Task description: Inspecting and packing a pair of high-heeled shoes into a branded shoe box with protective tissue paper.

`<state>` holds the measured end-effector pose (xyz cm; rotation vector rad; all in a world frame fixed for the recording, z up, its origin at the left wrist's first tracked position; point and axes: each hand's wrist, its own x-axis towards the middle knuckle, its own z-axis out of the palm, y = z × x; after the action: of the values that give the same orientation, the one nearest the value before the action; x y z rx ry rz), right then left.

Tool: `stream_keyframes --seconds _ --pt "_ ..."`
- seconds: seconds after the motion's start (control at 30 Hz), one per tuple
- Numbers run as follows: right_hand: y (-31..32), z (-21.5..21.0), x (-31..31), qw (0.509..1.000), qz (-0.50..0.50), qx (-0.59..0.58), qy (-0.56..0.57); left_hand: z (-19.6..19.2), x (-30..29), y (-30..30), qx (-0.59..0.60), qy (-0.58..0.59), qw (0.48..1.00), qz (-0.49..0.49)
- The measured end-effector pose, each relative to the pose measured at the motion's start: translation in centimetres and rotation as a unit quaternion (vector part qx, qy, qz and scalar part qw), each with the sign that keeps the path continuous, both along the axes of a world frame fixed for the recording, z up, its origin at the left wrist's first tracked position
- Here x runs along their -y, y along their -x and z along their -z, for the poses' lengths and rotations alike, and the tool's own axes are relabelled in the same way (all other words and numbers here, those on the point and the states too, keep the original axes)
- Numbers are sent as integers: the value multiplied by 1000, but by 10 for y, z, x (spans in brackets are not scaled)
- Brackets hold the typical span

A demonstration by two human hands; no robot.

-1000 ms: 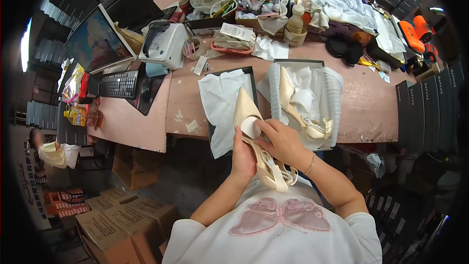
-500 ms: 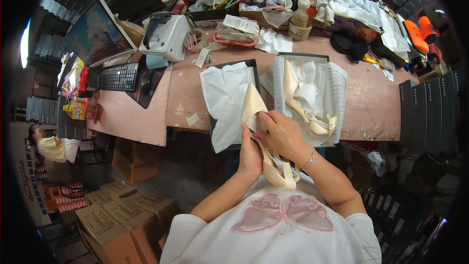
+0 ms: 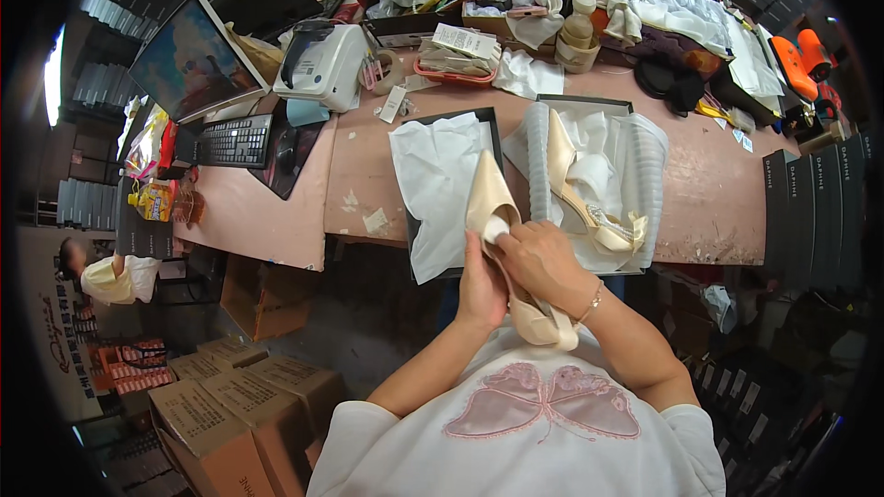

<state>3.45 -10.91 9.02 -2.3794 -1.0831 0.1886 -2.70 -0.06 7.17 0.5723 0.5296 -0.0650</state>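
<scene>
My left hand [image 3: 482, 287] grips a cream pointed-toe shoe [image 3: 491, 191] by its side, the toe facing away from me and the heel end near my shirt. At the shoe's mouth, the fingers of my right hand [image 3: 545, 260] are closed on a white wad [image 3: 497, 226], likely paper, partly inside the shoe. Just beyond, a matching shoe [image 3: 560, 161] with a beaded strap and a bow lies in an open shoebox [image 3: 585, 103] with white tissue and ribbed wrapping. To its left, white tissue paper [image 3: 437, 189] covers most of a dark box part [image 3: 493, 129].
On the pink table stand a keyboard [image 3: 235, 141], a monitor [image 3: 195, 57], a white label printer [image 3: 322, 69] and a red tray [image 3: 456, 76] of tags. Dark shoeboxes [image 3: 815, 207] are stacked at right. Cardboard cartons [image 3: 235, 405] stand on the floor at lower left.
A white wad now shows under my right fingers at the shoe's mouth, where it was not visible before. The held shoe has turned slightly; the whole view has shifted a little.
</scene>
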Motion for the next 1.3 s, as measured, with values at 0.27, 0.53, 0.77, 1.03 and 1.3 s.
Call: stream_keyframes --seconds 0.27,0.53,0.77,1.03,1.3 --pt "7 17 10 990 -1 65 -122 -1 -9 1 -27 11 999 21" --pt "-2 28 10 995 37 55 -74 6 10 7 19 -29 997 62" --pt "-79 16 68 973 221 65 -30 14 -17 4 -73 -10 993 97" --pt "-88 25 98 964 215 40 -149 -3 -9 -18 -61 18 994 87" --pt "-52 17 8 954 203 154 -158 -4 40 -12 -13 -35 994 105"
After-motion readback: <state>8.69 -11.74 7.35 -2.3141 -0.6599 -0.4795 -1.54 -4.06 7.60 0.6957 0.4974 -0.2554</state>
